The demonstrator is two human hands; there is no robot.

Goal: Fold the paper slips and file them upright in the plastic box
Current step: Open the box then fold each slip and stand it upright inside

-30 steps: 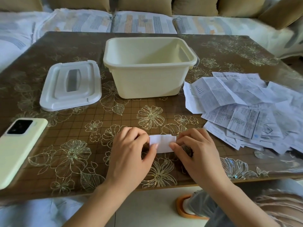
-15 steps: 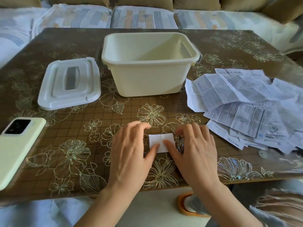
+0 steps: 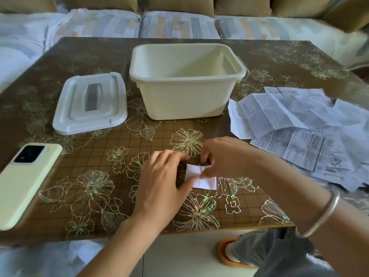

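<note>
Paper like this was light and bendy. Your slip (image 3: 205,181) lay on the table (image 3: 103,140), near you, not yet in the box (image 3: 185,100). Your left hand (image 3: 159,182) pinched its left edge, your right hand (image 3: 223,156) its top. Edges looked best to hold.

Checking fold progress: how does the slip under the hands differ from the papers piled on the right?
The slip is folded small, its face blank; the piled papers lie opened out, creased, showing print. The left hand and right hand hold the slip; nothing touches the piled papers. Both are white paper.
</note>
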